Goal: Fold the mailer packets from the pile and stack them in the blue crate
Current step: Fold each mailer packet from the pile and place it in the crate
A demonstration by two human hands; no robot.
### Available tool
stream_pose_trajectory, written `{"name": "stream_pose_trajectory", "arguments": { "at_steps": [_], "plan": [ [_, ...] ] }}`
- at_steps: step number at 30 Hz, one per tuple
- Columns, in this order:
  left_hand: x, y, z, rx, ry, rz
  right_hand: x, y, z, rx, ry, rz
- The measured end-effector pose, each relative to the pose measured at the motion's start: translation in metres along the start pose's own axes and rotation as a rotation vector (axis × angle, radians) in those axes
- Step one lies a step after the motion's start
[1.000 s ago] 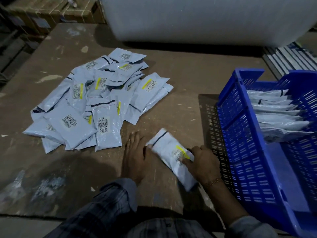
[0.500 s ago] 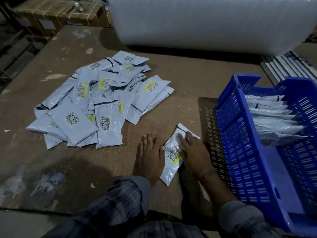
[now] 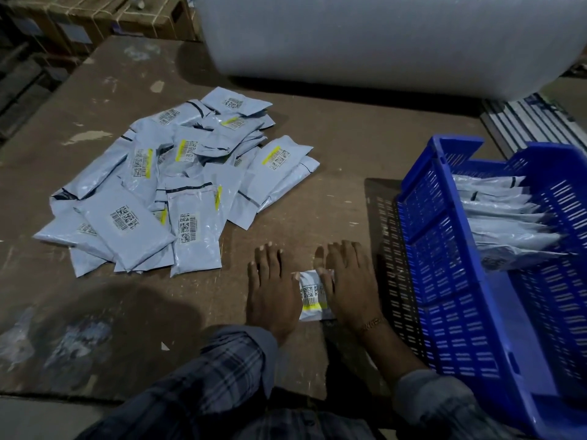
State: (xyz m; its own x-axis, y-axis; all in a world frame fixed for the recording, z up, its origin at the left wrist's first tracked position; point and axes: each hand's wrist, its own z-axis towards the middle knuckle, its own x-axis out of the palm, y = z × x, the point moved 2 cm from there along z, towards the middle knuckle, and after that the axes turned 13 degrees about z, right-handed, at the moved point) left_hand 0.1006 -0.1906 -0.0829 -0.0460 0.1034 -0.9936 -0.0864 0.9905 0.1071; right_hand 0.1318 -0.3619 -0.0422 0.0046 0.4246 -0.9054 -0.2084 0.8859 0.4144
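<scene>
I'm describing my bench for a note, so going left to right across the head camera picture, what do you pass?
Pile of packets → left hand → folded packet → right hand → blue crate.

A: How much of the folded packet (image 3: 313, 295) shows?
B: Only a strip with its label; the left hand (image 3: 272, 292) and right hand (image 3: 349, 287) lie flat over its two sides.
A: And the blue crate (image 3: 444, 281)?
B: The picture's right and bottom edges cut it off, and its near wall hides the stacked packets' (image 3: 502, 223) lower ends.
A: The pile (image 3: 178, 185)?
B: Lower mailers are buried; the label print is too small to read.
</scene>
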Motion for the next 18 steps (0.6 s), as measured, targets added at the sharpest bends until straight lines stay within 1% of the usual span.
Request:
{"name": "stream_pose_trajectory", "arguments": {
  "at_steps": [2, 4, 8, 10, 13, 18],
  "plan": [
    [-0.002, -0.001, 0.0, 0.028, -0.008, 0.01, 0.014, -0.002, 0.002, 0.05, 0.074, 0.022],
    [-0.002, -0.003, 0.001, 0.023, -0.021, 0.017, 0.023, -0.002, 0.003, 0.072, 0.064, -0.034],
    [0.0, -0.012, 0.002, 0.0, -0.064, -0.017, 0.032, 0.003, 0.009, 0.02, 0.052, -0.116],
    [0.004, -0.014, 0.001, 0.005, -0.073, -0.005, 0.037, 0.003, 0.012, -0.005, 0.035, -0.119],
    [0.006, -0.014, 0.006, 0.019, -0.07, -0.013, 0.04, 0.002, 0.014, -0.019, 0.055, -0.12],
    [-0.003, -0.015, 0.012, 0.013, -0.056, -0.044, 0.038, 0.003, -0.003, 0.036, 0.046, -0.053]
  ]
}}
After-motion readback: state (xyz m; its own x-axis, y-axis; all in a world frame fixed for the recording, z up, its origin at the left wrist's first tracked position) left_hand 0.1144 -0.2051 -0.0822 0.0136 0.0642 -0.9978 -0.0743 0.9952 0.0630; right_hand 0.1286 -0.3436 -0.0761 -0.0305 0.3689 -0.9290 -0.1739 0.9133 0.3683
